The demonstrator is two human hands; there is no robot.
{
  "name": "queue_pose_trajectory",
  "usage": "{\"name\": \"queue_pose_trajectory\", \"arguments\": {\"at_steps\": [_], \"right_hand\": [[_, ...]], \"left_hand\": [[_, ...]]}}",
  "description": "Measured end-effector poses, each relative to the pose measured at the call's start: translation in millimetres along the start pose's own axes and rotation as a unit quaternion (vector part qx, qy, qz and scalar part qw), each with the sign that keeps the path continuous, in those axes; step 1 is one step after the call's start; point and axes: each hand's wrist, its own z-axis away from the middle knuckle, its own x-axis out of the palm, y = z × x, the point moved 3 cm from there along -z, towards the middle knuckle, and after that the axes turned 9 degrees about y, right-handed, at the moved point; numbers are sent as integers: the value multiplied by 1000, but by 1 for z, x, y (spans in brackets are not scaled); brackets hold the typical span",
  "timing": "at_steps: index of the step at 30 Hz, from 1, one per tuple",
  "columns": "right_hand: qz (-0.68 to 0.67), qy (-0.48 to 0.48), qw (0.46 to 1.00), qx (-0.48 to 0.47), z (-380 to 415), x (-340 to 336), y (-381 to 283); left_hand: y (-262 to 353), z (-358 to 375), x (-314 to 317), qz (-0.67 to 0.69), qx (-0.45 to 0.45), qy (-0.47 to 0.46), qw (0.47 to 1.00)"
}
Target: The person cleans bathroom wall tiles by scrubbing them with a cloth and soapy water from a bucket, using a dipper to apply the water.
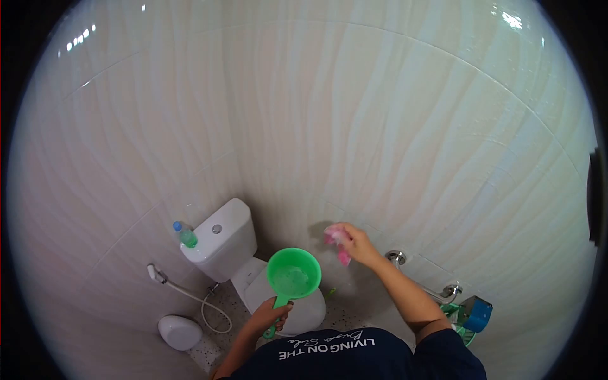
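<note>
My left hand (pixel 273 315) is closed around the handle of a green water dipper (pixel 294 256), which hangs over the lid of the white toilet (pixel 311 309). Some cloudy, foamy liquid lies in the dipper's bowl. Off to the right, my right hand (pixel 357 244) grips a crumpled pink cloth (pixel 338 235) with whitish patches like foam, held up near the tiled wall (pixel 316 158). One end of the cloth dangles below my fingers.
A bottle of green liquid with a blue cap (pixel 185 235) stands on the toilet tank (pixel 218 244). Left of it hangs a bidet sprayer (pixel 155 274) above a white rounded fixture (pixel 180 332). Metal wall fittings (pixel 451 291), a blue container (pixel 476 314) and a green basket (pixel 469 337) sit right.
</note>
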Motion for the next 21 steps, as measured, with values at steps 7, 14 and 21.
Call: {"name": "queue_pose_trajectory", "arguments": {"at_steps": [7,14,21], "right_hand": [[254,-356,896,-81,28,154,29],[410,-347,844,-1,42,193,49],[242,-180,953,-15,20,187,24]], "left_hand": [[-9,-1,-7,-30,-10,-11,999],[-18,2,-24,-26,-7,13,1000],[-18,4,-47,8,7,6,1000]]}}
